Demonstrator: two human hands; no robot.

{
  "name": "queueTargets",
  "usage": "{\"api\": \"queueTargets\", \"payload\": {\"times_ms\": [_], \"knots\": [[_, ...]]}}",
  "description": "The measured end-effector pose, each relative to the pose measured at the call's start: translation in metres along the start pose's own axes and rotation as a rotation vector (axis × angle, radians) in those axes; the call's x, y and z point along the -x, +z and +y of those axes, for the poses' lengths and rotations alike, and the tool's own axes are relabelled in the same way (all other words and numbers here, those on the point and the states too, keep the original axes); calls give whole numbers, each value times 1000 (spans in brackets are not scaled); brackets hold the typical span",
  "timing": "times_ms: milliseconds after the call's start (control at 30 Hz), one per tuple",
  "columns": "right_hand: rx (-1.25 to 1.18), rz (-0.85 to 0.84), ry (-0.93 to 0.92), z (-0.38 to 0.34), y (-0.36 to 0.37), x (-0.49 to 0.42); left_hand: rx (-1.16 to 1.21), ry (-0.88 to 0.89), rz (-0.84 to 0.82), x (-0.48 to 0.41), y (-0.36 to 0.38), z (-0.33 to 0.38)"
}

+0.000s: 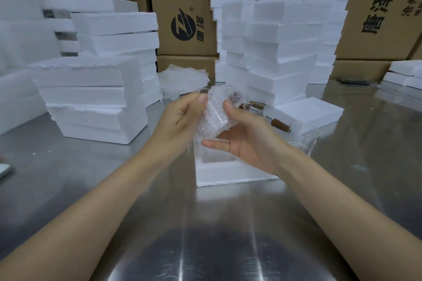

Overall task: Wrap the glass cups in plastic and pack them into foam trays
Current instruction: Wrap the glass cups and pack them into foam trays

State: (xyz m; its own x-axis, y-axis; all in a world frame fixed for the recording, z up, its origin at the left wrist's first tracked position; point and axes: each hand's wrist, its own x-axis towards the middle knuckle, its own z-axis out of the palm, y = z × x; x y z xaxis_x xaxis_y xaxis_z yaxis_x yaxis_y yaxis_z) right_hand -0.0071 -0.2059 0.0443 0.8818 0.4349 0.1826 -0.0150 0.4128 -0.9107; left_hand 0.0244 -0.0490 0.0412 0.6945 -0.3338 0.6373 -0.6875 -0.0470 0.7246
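Observation:
A glass cup wrapped in bubble wrap is held between both hands above an open foam tray on the steel table. My left hand grips the wrap from the left, thumb on top. My right hand cups it from below and the right, thumb pressing its upper side. A brown handle pokes out of the wrap near the top. A bare glass cup with a brown handle stands to the right. More cups lie behind my right hand. A pile of bubble wrap sheets sits behind.
Tall stacks of white foam trays rise behind the hands, with lower stacks at the left. A single foam lid lies right of centre. Cardboard boxes line the back. The steel table stretches toward me.

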Motion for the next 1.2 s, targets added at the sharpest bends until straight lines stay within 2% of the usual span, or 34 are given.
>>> {"api": "queueTargets", "payload": {"times_ms": [100, 233, 400, 533, 600, 667, 867, 967, 1067, 1200], "knots": [[34, -1, 6, 0, 0, 1, -17, -16, -58, 0, -3, -2], [85, 10, -14, -2, 0, 1, 81, -103, -91, -3, -5, -2], [123, 46, -45, -1, 0, 1, -89, -14, -65, -3, -4, -2], [225, 52, -69, -5, 0, 2, -143, 84, -167, -3, -2, -2], [169, 40, -73, -7, -1, 2, -208, 112, -213, -3, -3, -3], [78, 84, -74, -9, -3, 2, -271, 133, -252, -3, -1, -3], [137, 239, -118, 2, 3, 1, -456, 359, -356, 0, 12, -2], [133, 332, -134, 5, 4, 0, -503, 464, -314, 4, 22, 3], [103, 336, -105, 4, 2, 0, -525, 480, -228, 3, 24, 3], [118, 311, -144, 6, 3, -1, -507, 392, -173, 4, 16, 3]]}}
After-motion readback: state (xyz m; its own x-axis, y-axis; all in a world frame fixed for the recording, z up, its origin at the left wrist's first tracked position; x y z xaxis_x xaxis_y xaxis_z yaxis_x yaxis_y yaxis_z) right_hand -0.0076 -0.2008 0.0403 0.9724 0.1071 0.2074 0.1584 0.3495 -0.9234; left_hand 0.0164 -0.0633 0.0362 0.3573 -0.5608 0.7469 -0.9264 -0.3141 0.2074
